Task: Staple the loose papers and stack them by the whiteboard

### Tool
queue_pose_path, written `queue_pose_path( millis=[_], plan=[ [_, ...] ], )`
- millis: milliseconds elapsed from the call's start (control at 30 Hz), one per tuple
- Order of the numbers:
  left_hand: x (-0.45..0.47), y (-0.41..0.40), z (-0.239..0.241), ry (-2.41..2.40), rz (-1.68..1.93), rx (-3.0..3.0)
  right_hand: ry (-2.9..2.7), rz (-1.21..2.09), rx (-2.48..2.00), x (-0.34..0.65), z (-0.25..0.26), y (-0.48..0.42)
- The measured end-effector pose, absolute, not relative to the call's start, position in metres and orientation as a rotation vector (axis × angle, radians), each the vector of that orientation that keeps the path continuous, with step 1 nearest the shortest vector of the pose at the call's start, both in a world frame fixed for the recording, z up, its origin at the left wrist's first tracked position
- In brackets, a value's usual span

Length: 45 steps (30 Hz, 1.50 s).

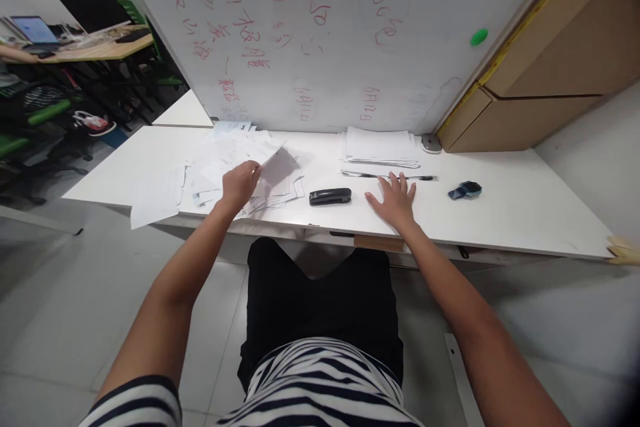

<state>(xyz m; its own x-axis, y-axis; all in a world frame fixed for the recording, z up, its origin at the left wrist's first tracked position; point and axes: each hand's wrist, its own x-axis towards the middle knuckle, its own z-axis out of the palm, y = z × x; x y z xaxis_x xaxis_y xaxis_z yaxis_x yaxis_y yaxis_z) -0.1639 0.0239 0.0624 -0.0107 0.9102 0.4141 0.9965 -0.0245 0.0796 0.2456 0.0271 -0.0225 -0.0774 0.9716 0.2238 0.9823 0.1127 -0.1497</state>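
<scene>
My left hand (239, 185) is closed on a sheet of paper (273, 161), lifting its edge off a loose, messy pile of papers (220, 167) on the left of the white table (525, 213). My right hand (395, 200) lies flat on the table with fingers spread, holding nothing. A black stapler (330, 197) sits between the two hands. Just beyond my right fingertips lies a black pen (390, 177), and behind it a neat stack of paper (381, 147).
A small dark blue device (465, 190) lies right of my right hand. A whiteboard (320, 33) with red writing and magnets stands behind the table, cardboard boxes (550, 73) at the right. Another desk with a laptop (35, 30) is at far left.
</scene>
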Motion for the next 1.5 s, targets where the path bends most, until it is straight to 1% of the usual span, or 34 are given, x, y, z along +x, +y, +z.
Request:
queue_pose_path(
  millis=[267, 367, 400, 433, 500, 600, 667, 733, 933, 1167, 1300, 1500],
  plan=[
    [-0.136, -0.014, 0.126, -1.719, -1.216, -1.992, -2.057, 0.009, -1.879, 0.247, -0.019, 0.027],
    [-0.118, -0.035, 0.133, -1.733, -1.550, -1.977, -1.944, 0.042, -1.754, 0.243, -0.008, 0.014],
    [-0.113, -0.042, 0.131, -1.760, -1.668, -1.959, -1.894, 0.103, -1.687, 0.239, -0.003, 0.007],
    [-0.110, -0.048, 0.127, -1.797, -1.777, -1.942, -1.846, 0.208, -1.606, 0.233, 0.002, -0.001],
    [-0.106, -0.057, 0.112, -1.907, -1.931, -1.911, -1.748, 0.570, -1.398, 0.217, 0.011, -0.018],
    [-0.110, -0.065, 0.080, -2.165, -1.943, -1.870, -1.592, 1.084, -1.065, 0.187, 0.022, -0.033],
    [-0.115, -0.069, 0.060, -2.334, -1.900, -1.801, -1.501, 1.262, -0.974, 0.169, 0.027, -0.035],
    [-0.120, -0.072, 0.044, -2.418, -1.924, -1.730, -1.454, 1.332, -0.989, 0.156, 0.032, -0.033],
    [-0.125, -0.082, 0.026, -2.416, -2.128, -1.652, -1.518, 1.299, -1.062, 0.141, 0.042, -0.033],
    [-0.121, -0.083, 0.018, -2.443, -2.285, -1.646, -1.469, 0.988, -1.225, 0.162, 0.046, -0.044],
    [-0.114, -0.083, 0.013, -2.414, -2.239, -1.902, -1.545, 0.868, -1.308, 0.182, 0.051, -0.045],
    [-0.101, -0.079, 0.022, -2.355, -1.991, -2.421, -1.708, 0.736, -1.329, 0.202, 0.063, -0.046]
  ],
)
